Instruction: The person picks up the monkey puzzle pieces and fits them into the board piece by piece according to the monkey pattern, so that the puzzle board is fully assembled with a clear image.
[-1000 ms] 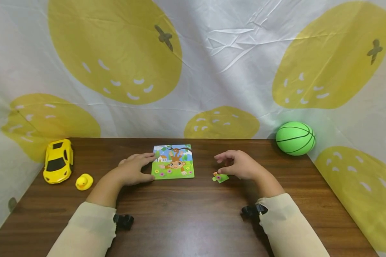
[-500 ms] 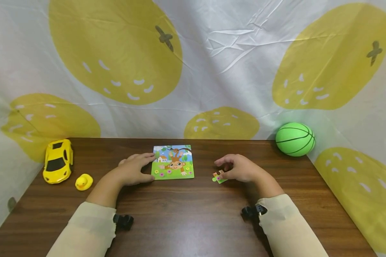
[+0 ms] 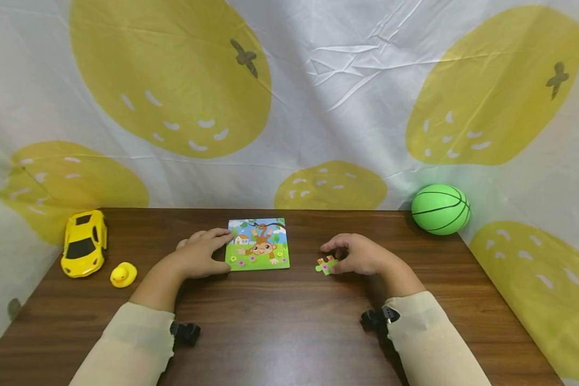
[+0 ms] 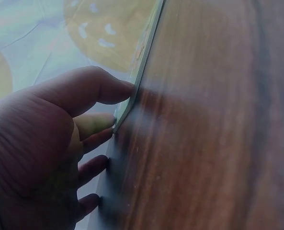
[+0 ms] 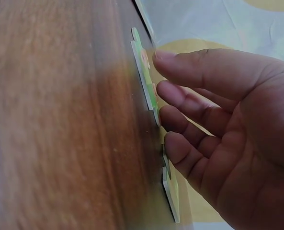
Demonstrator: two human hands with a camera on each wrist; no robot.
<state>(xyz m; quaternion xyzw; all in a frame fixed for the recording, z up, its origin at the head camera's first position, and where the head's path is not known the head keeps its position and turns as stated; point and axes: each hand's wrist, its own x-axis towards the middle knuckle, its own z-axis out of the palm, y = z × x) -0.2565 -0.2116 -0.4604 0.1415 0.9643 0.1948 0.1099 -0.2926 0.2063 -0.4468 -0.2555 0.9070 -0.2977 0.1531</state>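
Observation:
A square monkey-picture puzzle board lies flat on the table in the head view. My left hand rests at its left edge, thumb at the near corner and fingertips at the upper part of that side. The left wrist view shows the thumb touching the board's edge. A green puzzle piece with a pink flower lies to the board's right. Over it is my right hand, fingers bent loosely and thumb close above the piece; no pinch is visible. Another thin piece lies beyond the fingers in the right wrist view.
On the brown wooden table, a yellow toy car and a yellow rubber duck stand at the left. A green ball sits at the back right corner. A lemon-patterned cloth hangs behind.
My right hand has lowered slightly and its fingers have bent more over the piece, leaving more of the piece's orange edge in sight. The left hand has stayed at the board.

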